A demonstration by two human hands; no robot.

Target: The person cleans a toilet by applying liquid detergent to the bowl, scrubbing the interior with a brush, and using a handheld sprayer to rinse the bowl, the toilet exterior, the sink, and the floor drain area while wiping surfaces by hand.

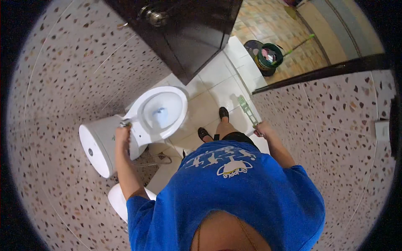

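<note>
On the left, my left hand (123,138) is closed around a small metal sprayer head (125,123) beside the toilet tank. The white toilet bowl (163,109) is uncovered, with bluish water at its bottom. At its back stands the white tank (97,150), with a round button on the lid. My right hand (263,130) grips the handle of a light green toilet brush (246,108), its bristled head pointing away from me over the floor tiles, well apart from the bowl.
A dark wooden door (188,34) with a round metal knob (155,17) stands beyond the toilet. Past the white threshold (245,62), a green bucket (270,56) holds cloths. Speckled walls flank me; a hose (157,163) lies behind the bowl. A white basin (118,200) is at lower left.
</note>
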